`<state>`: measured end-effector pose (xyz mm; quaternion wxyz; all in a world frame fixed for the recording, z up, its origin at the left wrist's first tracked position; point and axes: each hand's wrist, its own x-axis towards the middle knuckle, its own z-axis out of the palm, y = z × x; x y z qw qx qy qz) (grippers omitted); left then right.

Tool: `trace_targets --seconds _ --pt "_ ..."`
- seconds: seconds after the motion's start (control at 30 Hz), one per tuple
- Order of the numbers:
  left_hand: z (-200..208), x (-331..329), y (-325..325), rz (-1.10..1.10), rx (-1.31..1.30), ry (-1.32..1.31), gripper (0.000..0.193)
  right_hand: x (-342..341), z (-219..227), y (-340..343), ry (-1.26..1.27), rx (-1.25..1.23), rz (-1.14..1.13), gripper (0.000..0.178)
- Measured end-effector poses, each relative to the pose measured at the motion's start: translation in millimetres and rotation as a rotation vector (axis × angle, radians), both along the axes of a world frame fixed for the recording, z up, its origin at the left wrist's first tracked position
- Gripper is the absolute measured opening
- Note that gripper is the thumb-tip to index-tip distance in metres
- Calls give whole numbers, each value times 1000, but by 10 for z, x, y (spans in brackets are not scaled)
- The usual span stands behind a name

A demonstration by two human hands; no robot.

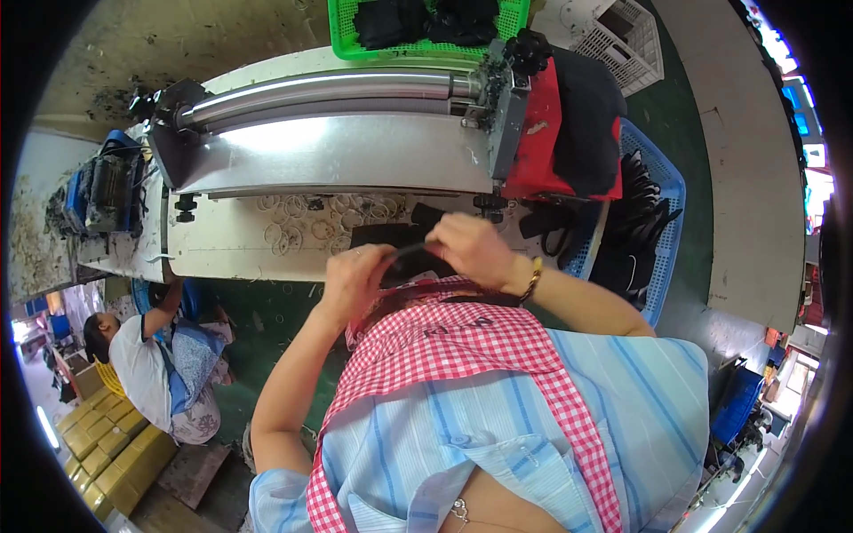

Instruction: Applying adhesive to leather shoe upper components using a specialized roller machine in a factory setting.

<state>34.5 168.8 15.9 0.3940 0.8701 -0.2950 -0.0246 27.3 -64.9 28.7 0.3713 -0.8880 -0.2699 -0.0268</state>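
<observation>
Between my two hands a dark strip of what looks like fabric [410,251] is stretched, just in front of the bench edge. My left hand [354,277] pinches its left end. The fingers of my right hand [471,249] are closed on the other end, with a beaded bracelet on that wrist. Behind the strip, black flat pieces [382,234] lie on the pale bench top [231,244]. Beyond them are several thin loose rings [342,213], partly under the front of a roller machine [329,147]. Motion blurs the strip slightly.
A green basket [409,53] with black pieces stands behind the machine. To the right are red and black cloth [586,124], a blue basket [671,191] of black pieces and a white crate [644,58]. Another person [155,364] sits at the left near yellow boxes [115,444].
</observation>
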Motion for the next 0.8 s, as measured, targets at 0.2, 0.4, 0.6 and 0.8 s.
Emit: trace_targets --seconds 0.2,0.4,0.6,0.8 --pt "504 545 32 284 -185 303 15 922 978 -14 -132 -202 124 25" --pt "590 866 73 460 -171 711 34 2220 1892 -31 360 -300 318 53" --pt "743 1442 -137 602 150 -232 33 3026 1036 235 1093 -187 287 61" --pt "-450 283 -165 312 275 -55 33 3359 1091 173 694 -264 320 27"
